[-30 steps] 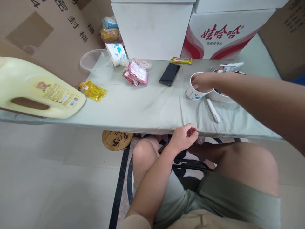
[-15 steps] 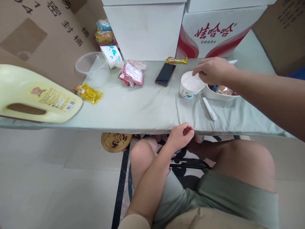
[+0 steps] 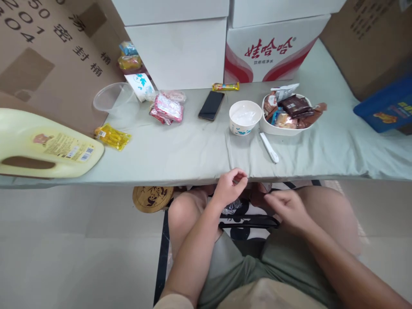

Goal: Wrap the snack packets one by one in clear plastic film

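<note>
My left hand (image 3: 232, 185) rests at the front edge of the table, fingers loosely curled, thumb apart from them, nothing visible in it. Over my right thigh, my right hand (image 3: 286, 208) hangs with its fingers folded in; motion blurs it slightly and I see nothing in it. Beyond them stands a white paper cup (image 3: 243, 124) with blue leaf prints and clear plastic film inside. Right of it, a white oval bowl (image 3: 286, 129) holds several wrapped snacks (image 3: 294, 106). A slim white tool (image 3: 269, 148), perhaps a utility knife, lies in front of both.
A phone (image 3: 211, 105), a yellow snack stick (image 3: 225, 86), pink packets (image 3: 167, 108), a clear tub (image 3: 112, 96) and a yellow packet (image 3: 113, 137) lie leftward. A pale yellow jug (image 3: 48, 141) is far left. White cartons (image 3: 180, 56) line the back; a blue package (image 3: 386, 105) is at right.
My right hand has left the paper cup and come back over my right thigh, uncovering the snack bowl. My left hand stays at the table edge. The view has shifted slightly.
</note>
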`<state>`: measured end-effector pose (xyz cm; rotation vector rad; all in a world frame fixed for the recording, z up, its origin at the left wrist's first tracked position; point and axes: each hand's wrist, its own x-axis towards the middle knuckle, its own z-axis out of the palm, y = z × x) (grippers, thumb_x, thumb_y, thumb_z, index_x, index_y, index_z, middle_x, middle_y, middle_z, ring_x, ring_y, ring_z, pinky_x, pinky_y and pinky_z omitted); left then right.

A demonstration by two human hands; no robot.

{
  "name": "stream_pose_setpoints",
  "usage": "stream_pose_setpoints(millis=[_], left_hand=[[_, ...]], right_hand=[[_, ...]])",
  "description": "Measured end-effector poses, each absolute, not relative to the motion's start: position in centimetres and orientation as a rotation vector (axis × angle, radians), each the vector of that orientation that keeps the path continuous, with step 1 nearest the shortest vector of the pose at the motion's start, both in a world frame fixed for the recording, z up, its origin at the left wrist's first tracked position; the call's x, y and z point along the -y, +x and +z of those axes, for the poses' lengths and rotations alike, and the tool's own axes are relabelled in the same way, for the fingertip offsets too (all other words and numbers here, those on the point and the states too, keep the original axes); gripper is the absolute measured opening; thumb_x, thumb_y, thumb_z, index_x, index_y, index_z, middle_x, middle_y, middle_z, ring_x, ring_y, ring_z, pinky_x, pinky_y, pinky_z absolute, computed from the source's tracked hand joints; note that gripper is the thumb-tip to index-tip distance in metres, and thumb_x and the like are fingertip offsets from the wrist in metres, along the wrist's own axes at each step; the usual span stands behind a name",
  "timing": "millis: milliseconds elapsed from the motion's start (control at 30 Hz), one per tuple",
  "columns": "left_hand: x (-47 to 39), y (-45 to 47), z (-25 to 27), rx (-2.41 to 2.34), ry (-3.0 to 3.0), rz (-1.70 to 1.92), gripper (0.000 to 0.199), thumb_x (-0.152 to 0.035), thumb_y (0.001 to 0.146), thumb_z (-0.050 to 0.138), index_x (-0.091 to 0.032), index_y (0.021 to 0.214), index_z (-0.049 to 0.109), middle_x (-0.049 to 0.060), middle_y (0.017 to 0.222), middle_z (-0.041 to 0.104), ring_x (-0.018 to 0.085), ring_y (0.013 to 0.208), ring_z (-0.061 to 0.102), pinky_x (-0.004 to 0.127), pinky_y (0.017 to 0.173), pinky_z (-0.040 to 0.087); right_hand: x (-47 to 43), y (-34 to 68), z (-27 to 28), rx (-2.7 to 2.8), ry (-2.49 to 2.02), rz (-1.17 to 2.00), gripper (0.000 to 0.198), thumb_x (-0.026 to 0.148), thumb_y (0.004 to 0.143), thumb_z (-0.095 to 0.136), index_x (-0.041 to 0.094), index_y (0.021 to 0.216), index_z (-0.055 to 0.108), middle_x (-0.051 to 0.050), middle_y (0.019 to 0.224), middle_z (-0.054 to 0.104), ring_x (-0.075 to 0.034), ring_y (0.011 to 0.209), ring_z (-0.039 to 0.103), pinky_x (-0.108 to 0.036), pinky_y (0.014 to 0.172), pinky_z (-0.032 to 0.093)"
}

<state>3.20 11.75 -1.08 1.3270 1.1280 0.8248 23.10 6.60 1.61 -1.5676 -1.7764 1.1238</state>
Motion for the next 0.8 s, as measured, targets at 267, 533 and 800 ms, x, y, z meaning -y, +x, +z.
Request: stream_pose_setpoints(millis=[267, 533, 800], left_hand=[[-10.5, 2.1, -0.2, -1.191, 1.100, 1.011, 0.011, -0.022, 0.073, 0.063, -0.020, 0.080, 0.054, -0.002, 0.074, 0.065, 0.009, 0.057, 0.059, 0.019, 0.045, 0.039], [-13.7, -2.7, 1.8, -1.457, 1.060, 1.230, 0.019, -0.023, 0.065, 0.067, -0.021, 0.071, 0.050, -0.001, 0.070, 0.063, 0.011, 0.053, 0.057, 0.020, 0.042, 0.035], [-31.7, -12.2, 4.2, -2.198, 1.402, 1.259, 0.038, -0.009, 0.062, 0.067, -0.021, 0.098, 0.063, 0.006, 0.100, 0.061, 0.022, 0.090, 0.061, 0.040, 0.090, 0.052]], right_hand=[[-7.0, 20.2, 1.0, 2.988, -1.301, 1.283, 0.035, 0.039, 0.091, 0.052, 0.021, 0.077, 0.078, -0.011, 0.084, 0.077, -0.025, 0.083, 0.073, -0.029, 0.068, 0.047], [-7.1, 17.8, -2.7, 3.119, -1.192, 1.403, 0.036, 0.035, 0.090, 0.058, 0.014, 0.108, 0.081, -0.021, 0.112, 0.076, -0.038, 0.107, 0.073, -0.044, 0.082, 0.057], [-6.4, 16.6, -1.6, 3.108, -0.978, 1.371, 0.035, 0.032, 0.091, 0.056, 0.014, 0.105, 0.081, -0.023, 0.110, 0.076, -0.038, 0.104, 0.074, -0.049, 0.085, 0.059]])
